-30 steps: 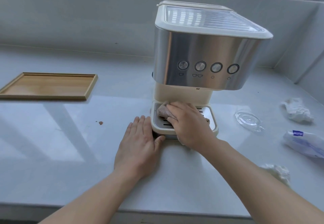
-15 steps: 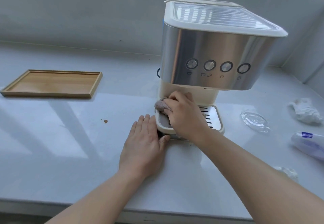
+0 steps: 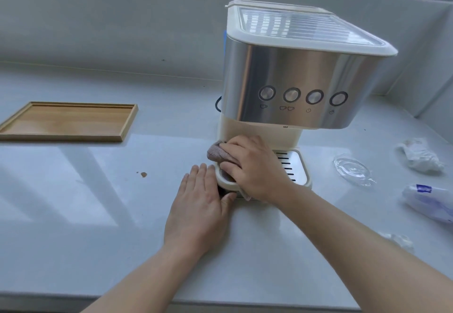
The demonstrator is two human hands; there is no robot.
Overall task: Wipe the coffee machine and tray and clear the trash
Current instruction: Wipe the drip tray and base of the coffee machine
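Note:
A cream and steel coffee machine [image 3: 294, 87] stands on the white counter, its slotted drip tray [image 3: 294, 165] at the front. My right hand [image 3: 255, 165] presses a brownish-grey cloth [image 3: 214, 153] onto the tray's left part, the cloth bulging past the tray's left rim. Flat on the counter lies my left hand [image 3: 198, 204], fingers together, its thumb against the tray's front left corner. A wooden tray [image 3: 68, 121] lies at the left. Trash sits at the right: a crumpled white tissue [image 3: 420, 155], a clear plastic lid [image 3: 353, 169], a white and blue wrapper [image 3: 431, 202], a crumpled clear plastic piece [image 3: 399, 240].
A small brown stain [image 3: 143, 174] marks the counter left of my left hand. The counter's front edge [image 3: 220, 304] runs close below my forearms. A grey wall rises behind the machine, with a window frame above.
My right hand has slid the cloth leftward across the drip tray to its left rim, uncovering the slots on the right. My left hand stays flat by the tray.

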